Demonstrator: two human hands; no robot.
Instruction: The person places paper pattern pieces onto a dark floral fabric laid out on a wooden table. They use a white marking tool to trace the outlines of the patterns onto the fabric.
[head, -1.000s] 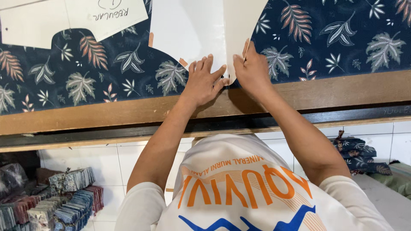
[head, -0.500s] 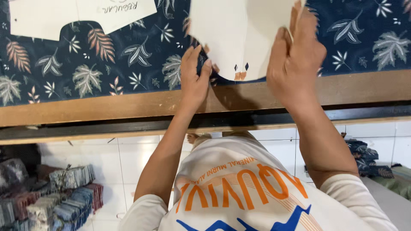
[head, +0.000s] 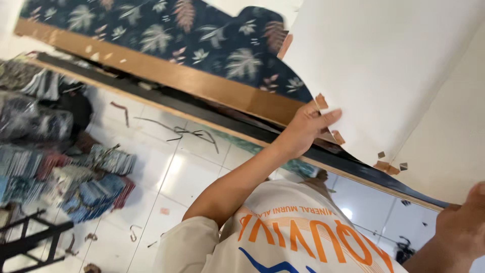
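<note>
Paper pattern [head: 384,65] gripped by both hands.

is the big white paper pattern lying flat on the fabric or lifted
Lifted: the white paper pattern tilts up off the leaf-print fabric, left hand gripping its edge.

Left hand [head: 303,129] pinches edge of large white paper pattern piece [head: 379,65], lifted clear of dark blue leaf-print fabric [head: 212,40]. Right hand [head: 462,227] grips second cream sheet [head: 449,136] at lower corner. Fabric lies on wooden table edge [head: 166,73]. Folded fabric stacks [head: 76,172] on white tiled floor [head: 172,177].
</note>
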